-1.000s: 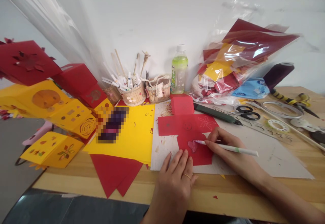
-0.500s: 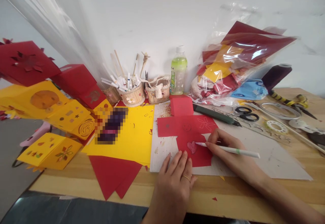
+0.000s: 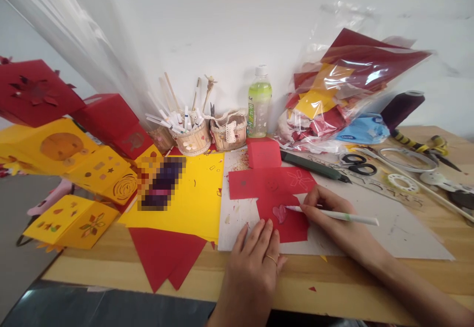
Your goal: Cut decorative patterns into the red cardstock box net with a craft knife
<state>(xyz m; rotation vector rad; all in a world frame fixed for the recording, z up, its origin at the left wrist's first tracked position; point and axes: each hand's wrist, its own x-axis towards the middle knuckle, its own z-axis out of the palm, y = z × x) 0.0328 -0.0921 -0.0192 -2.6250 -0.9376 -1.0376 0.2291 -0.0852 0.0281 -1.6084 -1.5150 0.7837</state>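
Head view: The right hand point(image 3: 333, 229) grips a slim white marker with a green band point(image 3: 353, 217) between thumb and fingers. The marker tip is at the right edge of a pinkish heart drawing point(image 3: 279, 214) on a red cross-shaped paper sheet point(image 3: 272, 196). The left hand point(image 3: 254, 265) lies flat, its grip unclosed, fingertips on the sheet's lower-left edge. The sheet rests on a light grey board point(image 3: 392, 240) atop the wooden table point(image 3: 111, 267). Yellow rectangular paper point(image 3: 202, 208) lies left of the sheet.
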